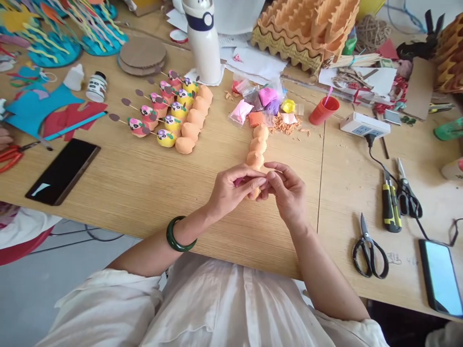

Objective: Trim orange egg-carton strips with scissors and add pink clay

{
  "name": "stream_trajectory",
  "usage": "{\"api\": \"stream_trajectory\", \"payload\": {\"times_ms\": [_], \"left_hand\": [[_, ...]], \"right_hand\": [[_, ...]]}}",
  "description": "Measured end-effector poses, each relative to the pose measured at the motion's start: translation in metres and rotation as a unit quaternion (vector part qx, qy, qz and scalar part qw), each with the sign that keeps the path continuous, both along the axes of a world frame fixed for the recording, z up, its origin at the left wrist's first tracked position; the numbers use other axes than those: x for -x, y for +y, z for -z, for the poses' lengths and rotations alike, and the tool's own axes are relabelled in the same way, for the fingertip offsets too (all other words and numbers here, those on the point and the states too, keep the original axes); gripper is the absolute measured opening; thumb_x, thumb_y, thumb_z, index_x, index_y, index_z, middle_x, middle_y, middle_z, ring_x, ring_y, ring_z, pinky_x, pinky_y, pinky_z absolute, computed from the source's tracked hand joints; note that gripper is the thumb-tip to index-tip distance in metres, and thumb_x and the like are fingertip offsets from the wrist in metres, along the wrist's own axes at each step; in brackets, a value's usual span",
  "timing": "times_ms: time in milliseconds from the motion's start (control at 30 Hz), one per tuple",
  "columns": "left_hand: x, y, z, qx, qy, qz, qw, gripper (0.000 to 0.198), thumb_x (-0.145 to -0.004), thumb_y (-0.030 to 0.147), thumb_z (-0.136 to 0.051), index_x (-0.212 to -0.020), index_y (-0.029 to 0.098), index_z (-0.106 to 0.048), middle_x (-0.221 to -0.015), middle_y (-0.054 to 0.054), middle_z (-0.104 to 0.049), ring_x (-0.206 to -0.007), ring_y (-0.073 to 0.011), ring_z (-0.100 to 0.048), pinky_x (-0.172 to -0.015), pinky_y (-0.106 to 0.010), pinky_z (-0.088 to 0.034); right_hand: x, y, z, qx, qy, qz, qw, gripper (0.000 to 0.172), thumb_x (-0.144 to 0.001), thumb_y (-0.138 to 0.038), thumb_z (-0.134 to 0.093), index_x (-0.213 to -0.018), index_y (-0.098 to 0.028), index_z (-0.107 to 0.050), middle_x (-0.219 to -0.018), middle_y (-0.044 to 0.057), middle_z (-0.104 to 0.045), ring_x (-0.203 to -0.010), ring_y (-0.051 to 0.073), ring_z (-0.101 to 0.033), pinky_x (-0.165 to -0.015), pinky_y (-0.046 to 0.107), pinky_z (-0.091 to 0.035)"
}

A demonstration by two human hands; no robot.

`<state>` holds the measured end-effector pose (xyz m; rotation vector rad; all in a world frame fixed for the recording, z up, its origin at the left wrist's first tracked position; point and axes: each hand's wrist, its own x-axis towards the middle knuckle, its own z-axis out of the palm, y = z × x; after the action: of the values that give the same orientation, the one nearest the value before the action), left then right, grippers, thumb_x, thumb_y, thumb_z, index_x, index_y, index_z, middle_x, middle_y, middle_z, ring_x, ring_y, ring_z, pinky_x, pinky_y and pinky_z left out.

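Observation:
My left hand (237, 189) has its thumb and fingers pinched together, and a bit of purple modelling clay (238, 181) shows between them. Its fingertips meet those of my right hand (289, 190), which is also closed in a pinch; what lies between those fingertips is too small to make out. Under and just beyond both hands runs an orange egg-carton strip (257, 144) with rounded humps, partly hidden by the fingers. Past its far end lie small bags of coloured clay (268, 96) and a heap of orange shreds (285, 124).
Left of centre stand decorated red and yellow carton strips (166, 108) and a plain orange strip (193, 120). A white bottle (204, 46), stacked egg trays (304, 29) and a red cup (323, 111) are behind. Scissors (369, 250), a utility knife (391, 205) and a phone (441, 277) lie right.

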<state>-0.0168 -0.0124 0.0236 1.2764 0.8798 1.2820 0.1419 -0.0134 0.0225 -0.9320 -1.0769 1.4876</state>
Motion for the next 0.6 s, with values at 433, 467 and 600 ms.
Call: {"api": "stream_trajectory", "payload": {"times_ms": [433,467,600], "left_hand": [[0.011,-0.026,-0.003,0.061,0.052,-0.030,0.996,0.033,-0.093,0.046,-0.072,-0.077,0.017,-0.076,-0.062,0.001,-0.062,-0.053,-0.0084,-0.056,-0.055,-0.023,-0.048],[0.012,-0.027,-0.002,0.059,0.054,-0.038,0.996,0.034,-0.094,0.046,-0.070,-0.079,0.017,-0.076,-0.064,0.000,-0.063,-0.055,-0.0087,-0.057,-0.056,-0.023,-0.049],[0.013,-0.033,0.001,0.090,0.036,-0.034,0.995,0.025,-0.088,0.042,-0.078,-0.098,0.019,-0.080,-0.078,0.000,-0.068,-0.058,-0.0076,-0.058,-0.057,-0.022,-0.051]], "right_hand": [[0.008,-0.040,0.003,-0.081,-0.147,0.074,0.983,0.011,-0.094,-0.035,-0.074,-0.097,-0.025,-0.072,-0.083,-0.001,-0.071,-0.063,0.012,-0.071,-0.062,0.029,-0.064],[0.008,-0.040,0.003,-0.059,-0.135,0.075,0.986,0.014,-0.094,-0.037,-0.075,-0.093,-0.024,-0.072,-0.077,-0.002,-0.069,-0.059,0.012,-0.069,-0.058,0.028,-0.062],[0.008,-0.045,0.002,-0.001,-0.103,0.047,0.994,0.033,-0.097,-0.047,-0.069,-0.077,-0.021,-0.069,-0.061,-0.004,-0.058,-0.045,0.007,-0.054,-0.045,0.022,-0.054]]}}
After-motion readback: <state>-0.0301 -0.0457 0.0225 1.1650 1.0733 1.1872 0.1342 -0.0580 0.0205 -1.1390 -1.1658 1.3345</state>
